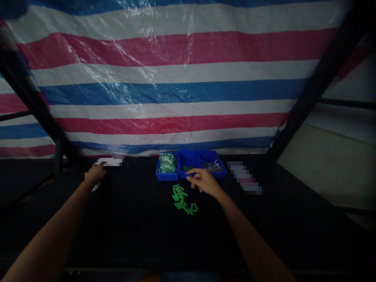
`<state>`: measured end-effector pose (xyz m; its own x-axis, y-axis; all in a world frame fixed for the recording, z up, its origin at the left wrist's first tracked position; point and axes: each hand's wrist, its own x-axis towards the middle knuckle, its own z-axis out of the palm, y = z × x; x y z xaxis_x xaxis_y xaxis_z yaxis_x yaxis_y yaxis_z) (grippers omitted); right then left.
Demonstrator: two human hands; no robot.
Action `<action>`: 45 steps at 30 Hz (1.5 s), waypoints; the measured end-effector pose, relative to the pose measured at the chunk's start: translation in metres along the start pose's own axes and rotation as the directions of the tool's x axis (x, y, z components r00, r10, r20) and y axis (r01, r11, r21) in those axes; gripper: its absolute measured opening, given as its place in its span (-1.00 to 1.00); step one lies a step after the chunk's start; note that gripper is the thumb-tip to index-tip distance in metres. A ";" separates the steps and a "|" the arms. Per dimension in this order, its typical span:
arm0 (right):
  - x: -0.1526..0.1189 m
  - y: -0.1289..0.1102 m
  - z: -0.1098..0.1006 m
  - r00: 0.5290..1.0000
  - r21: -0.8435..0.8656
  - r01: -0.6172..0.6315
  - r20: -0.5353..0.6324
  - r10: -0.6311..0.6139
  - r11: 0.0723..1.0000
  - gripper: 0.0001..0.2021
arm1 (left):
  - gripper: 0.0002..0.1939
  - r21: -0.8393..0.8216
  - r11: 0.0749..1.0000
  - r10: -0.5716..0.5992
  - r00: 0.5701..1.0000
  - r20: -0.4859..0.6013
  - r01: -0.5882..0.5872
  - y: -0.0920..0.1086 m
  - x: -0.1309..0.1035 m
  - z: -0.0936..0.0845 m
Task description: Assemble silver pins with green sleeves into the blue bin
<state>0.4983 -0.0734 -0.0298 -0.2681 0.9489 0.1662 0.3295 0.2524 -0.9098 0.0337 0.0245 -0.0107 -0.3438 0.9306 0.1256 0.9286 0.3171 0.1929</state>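
My left hand (95, 173) is at the left of the black table, with its index finger stretched onto a white printed card (109, 161); its other fingers are hard to see. A small white object (96, 187), whose kind I cannot make out, shows beside that hand. My right hand (204, 182) hovers before the blue bins, fingers apart, with nothing visible in them. Near it lies a loose pile of short green plastic pieces (179, 197) that look like wall plugs. A few similar green pieces (187, 168) are in the middle blue bin (189, 157).
The left blue bin (167, 177) holds clear bags (167, 162) with green contents. Metal screws (213, 166) fill part of the right blue bin (209, 154). A blurred-out flat item (245, 178) lies farther right. Striped sheeting (176, 92) hangs behind, between dark frame posts (315, 84).
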 end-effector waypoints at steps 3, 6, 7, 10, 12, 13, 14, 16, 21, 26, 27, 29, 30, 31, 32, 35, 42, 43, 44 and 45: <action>-0.004 0.002 0.001 0.971 -0.015 -0.006 0.239 0.010 1.000 -0.64 | -0.53 0.065 0.997 -0.040 0.997 0.059 0.036 0.001 -0.001 -0.002; -0.007 0.004 0.002 0.936 -0.067 -0.010 0.351 0.033 0.998 -0.60 | -0.57 0.077 0.996 -0.057 0.997 0.043 0.053 0.003 -0.004 -0.006; -0.008 0.004 0.002 0.929 -0.090 0.001 0.368 0.033 0.996 -0.59 | -0.58 0.076 0.996 -0.058 0.998 0.034 0.056 0.004 -0.006 -0.008; -0.008 0.005 0.003 0.922 -0.182 0.081 0.386 -0.005 0.980 -0.63 | -0.60 0.061 0.997 -0.045 0.999 -0.013 0.046 0.008 -0.011 -0.011; -0.007 0.005 0.005 0.927 -0.245 0.132 0.373 -0.032 0.961 -0.69 | -0.60 0.032 0.999 -0.012 0.996 -0.093 0.015 0.017 -0.016 -0.011; -0.007 0.006 0.006 0.930 -0.271 0.148 0.364 -0.041 0.951 -0.72 | -0.60 0.019 1.000 0.014 0.990 -0.141 -0.012 0.024 -0.020 -0.011; -0.006 0.006 0.008 0.935 -0.294 0.159 0.350 -0.048 0.942 -0.75 | -0.60 -0.003 0.999 0.045 0.980 -0.196 -0.046 0.034 -0.023 -0.011; -0.005 0.007 0.010 0.947 -0.340 0.169 0.317 -0.056 0.925 -0.79 | -0.61 -0.081 0.986 0.114 0.944 -0.309 -0.145 0.060 -0.034 -0.011; -0.005 0.008 0.013 0.962 -0.411 0.171 0.267 -0.062 0.896 -0.83 | -0.66 -0.554 0.661 0.152 0.813 -0.561 -0.506 0.153 -0.084 -0.015; -0.004 0.008 0.014 0.970 -0.441 0.148 0.240 -0.043 0.885 -0.86 | -0.72 -0.781 0.279 0.177 0.829 -0.530 -0.558 0.233 -0.153 -0.009; -0.003 0.009 0.014 0.971 -0.444 0.142 0.238 -0.037 0.885 -0.87 | -0.72 -0.808 0.237 0.189 0.841 -0.507 -0.540 0.243 -0.164 -0.005; -0.002 0.011 0.014 0.972 -0.438 0.136 0.234 -0.033 0.889 -0.88 | -0.74 -0.843 0.190 0.230 0.857 -0.461 -0.504 0.257 -0.181 0.005; -0.002 0.012 0.013 0.972 -0.427 0.134 0.231 -0.036 0.894 -0.88 | -0.73 -0.852 0.182 0.252 0.861 -0.441 -0.490 0.261 -0.186 0.010; -0.001 0.013 0.013 0.973 -0.408 0.133 0.225 -0.042 0.903 -0.88 | -0.73 -0.857 0.185 0.274 0.863 -0.425 -0.481 0.263 -0.190 0.015; 0.000 0.014 0.012 0.975 -0.381 0.131 0.219 -0.048 0.915 -0.88 | -0.73 -0.856 0.198 0.299 0.861 -0.411 -0.477 0.263 -0.193 0.019; 0.003 0.015 0.009 0.976 -0.223 0.128 0.200 -0.083 0.966 -0.85 | -0.75 -0.828 0.263 0.396 0.838 -0.375 -0.495 0.260 -0.198 0.026; 0.008 0.017 0.001 0.992 0.204 -0.007 0.124 -0.019 0.979 -0.80 | -0.77 -0.758 0.369 0.562 0.779 -0.279 -0.537 0.257 -0.208 0.028; 0.009 0.018 0.001 0.993 0.239 -0.024 0.116 -0.004 0.971 -0.79 | -0.77 -0.757 0.373 0.574 0.774 -0.267 -0.537 0.257 -0.208 0.029; 0.009 0.019 0.001 0.994 0.269 -0.039 0.111 0.009 0.962 -0.79 | -0.78 -0.759 0.373 0.582 0.772 -0.257 -0.534 0.258 -0.208 0.030; 0.010 0.019 0.001 0.994 0.295 -0.053 0.107 0.022 0.954 -0.79 | -0.78 -0.764 0.370 0.586 0.771 -0.250 -0.529 0.258 -0.207 0.031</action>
<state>0.5010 -0.0597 -0.0458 -0.3565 0.9284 0.1045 0.0616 0.1350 -0.9889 0.3492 -0.0810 -0.0172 0.2437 0.8575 0.4532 0.4183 -0.5145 0.7486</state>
